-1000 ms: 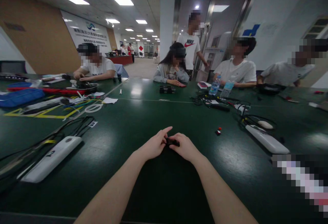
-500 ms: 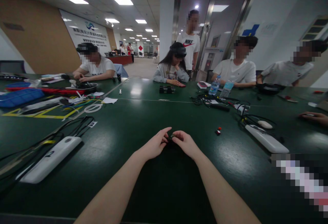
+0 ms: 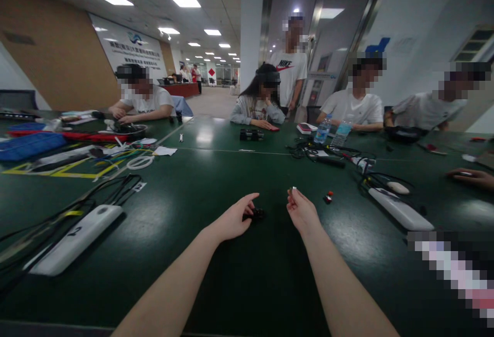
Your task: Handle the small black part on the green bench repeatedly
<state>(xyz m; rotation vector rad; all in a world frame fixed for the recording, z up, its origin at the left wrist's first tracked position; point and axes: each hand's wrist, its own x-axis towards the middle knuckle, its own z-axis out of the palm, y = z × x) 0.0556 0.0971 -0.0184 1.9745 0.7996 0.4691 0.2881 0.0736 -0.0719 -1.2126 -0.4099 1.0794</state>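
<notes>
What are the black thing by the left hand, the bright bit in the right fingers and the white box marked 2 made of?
Black thing: perhaps plastic, dark with small glints, but too small to be sure.
Bright bit: maybe shiny metal, pale and bright, or white plastic.
White box: probably hard plastic, smooth with a soft sheen.

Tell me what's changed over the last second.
The right hand has moved away to the right from the small black object, now pinching a small pale piece at its fingertips. A co-worker's hand has appeared at the right edge. The left hand stays at the black object; both white power strips lie as before.
</notes>
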